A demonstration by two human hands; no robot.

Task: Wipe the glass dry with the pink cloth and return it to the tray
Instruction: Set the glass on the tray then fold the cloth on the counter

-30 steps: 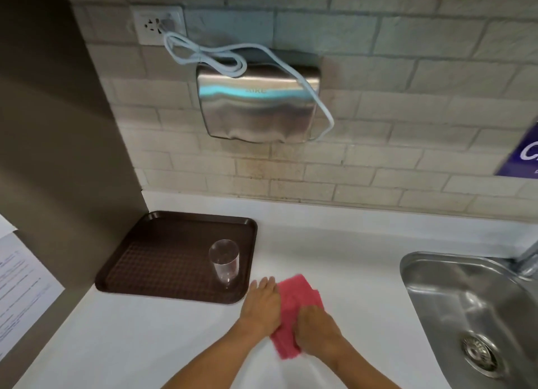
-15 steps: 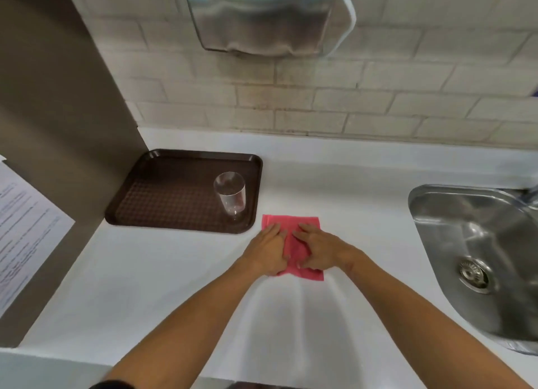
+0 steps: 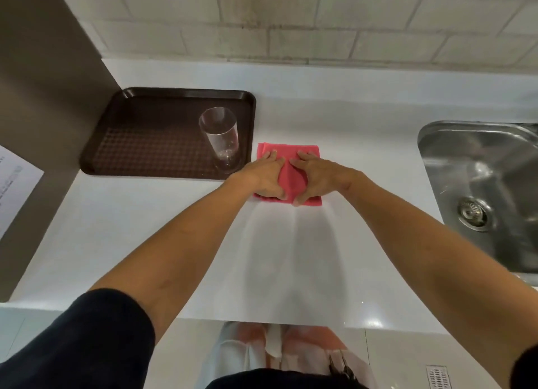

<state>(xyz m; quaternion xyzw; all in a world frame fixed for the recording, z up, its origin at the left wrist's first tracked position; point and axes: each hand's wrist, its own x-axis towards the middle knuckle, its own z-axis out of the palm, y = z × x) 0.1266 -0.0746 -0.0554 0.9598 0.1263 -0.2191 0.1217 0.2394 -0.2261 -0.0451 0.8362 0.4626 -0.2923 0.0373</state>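
A clear drinking glass (image 3: 221,139) stands upright in the near right corner of the brown tray (image 3: 151,94). Just right of the tray, a folded pink cloth (image 3: 288,153) lies flat on the white counter. My left hand (image 3: 263,177) rests on the cloth's left half and my right hand (image 3: 316,177) on its right half. On both hands the fingers lie on top and the thumbs curl at the near edge, pinching the cloth. Neither hand touches the glass, which is a short way left of my left hand.
A steel sink (image 3: 480,190) with a drain is set into the counter at the right. A dark panel (image 3: 43,97) with a paper sheet (image 3: 14,190) walls off the left side. A brick wall (image 3: 291,18) runs behind the counter.
The cloth went from lying askew to square beside the tray, and both hands shifted onto its near half. The view has tilted down, and the glass has not moved.
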